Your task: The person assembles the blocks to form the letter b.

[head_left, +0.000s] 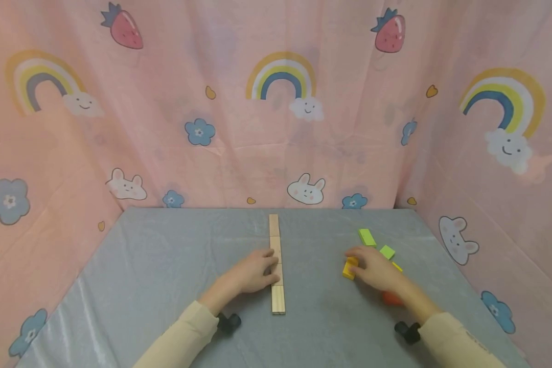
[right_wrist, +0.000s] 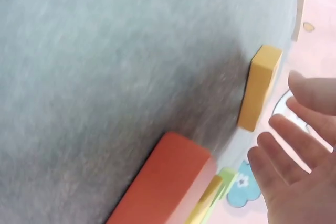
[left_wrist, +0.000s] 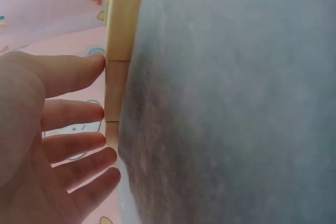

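Note:
A straight row of plain wooden blocks (head_left: 278,301) lies end to end down the middle of the table. My left hand (head_left: 257,271) is at the row's middle, its fingers extended and the fingertips right at the blocks. In the left wrist view, thumb and fingers (left_wrist: 73,114) are spread along the wooden edge. My right hand (head_left: 372,266) hovers over an orange-yellow block (head_left: 348,271). The right wrist view shows that block (right_wrist: 260,87) lying on the cloth just beyond the loosely spread fingertips (right_wrist: 296,80), with nothing gripped.
Two light green blocks (head_left: 367,237) lie past the right hand. A yellow block (head_left: 397,267) and a red block (head_left: 392,298) are partly hidden by the right hand and forearm. Grey cloth (head_left: 188,240) covers the table, and a pink patterned curtain (head_left: 230,168) hangs around it.

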`<state>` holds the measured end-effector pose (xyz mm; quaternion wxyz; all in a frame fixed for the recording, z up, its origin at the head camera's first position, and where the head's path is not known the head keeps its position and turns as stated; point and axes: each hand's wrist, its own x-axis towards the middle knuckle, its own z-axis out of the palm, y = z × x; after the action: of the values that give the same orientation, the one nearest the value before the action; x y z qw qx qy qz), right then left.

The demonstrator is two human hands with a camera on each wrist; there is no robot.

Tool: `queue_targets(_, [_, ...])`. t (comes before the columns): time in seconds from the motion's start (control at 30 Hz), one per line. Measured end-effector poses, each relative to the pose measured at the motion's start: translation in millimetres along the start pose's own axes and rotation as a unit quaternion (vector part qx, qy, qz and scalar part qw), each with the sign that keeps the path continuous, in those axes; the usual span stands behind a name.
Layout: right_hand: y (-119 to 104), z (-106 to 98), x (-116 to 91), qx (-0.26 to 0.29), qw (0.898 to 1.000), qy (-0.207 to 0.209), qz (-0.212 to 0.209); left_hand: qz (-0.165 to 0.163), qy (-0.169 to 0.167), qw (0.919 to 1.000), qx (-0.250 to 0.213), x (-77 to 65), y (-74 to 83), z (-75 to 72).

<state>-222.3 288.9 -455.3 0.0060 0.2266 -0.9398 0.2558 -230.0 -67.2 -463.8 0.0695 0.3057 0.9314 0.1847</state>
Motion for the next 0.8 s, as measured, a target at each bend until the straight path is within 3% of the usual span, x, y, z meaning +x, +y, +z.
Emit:
queue_targets(0.27, [5.9, -0.6, -0.2, 0.025, 0.998, -0.038, 0.035, -0.014, 0.004, 0.9994, -0.031, -4.4, 0.0, 4.0])
queue_targets(0.8, [7.2, -2.3, -5.4, 0.041, 0.995, -0.051, 0.078, -0.025, 0.01, 0.9979, -0.059, -4.5, -3.2, 8.9])
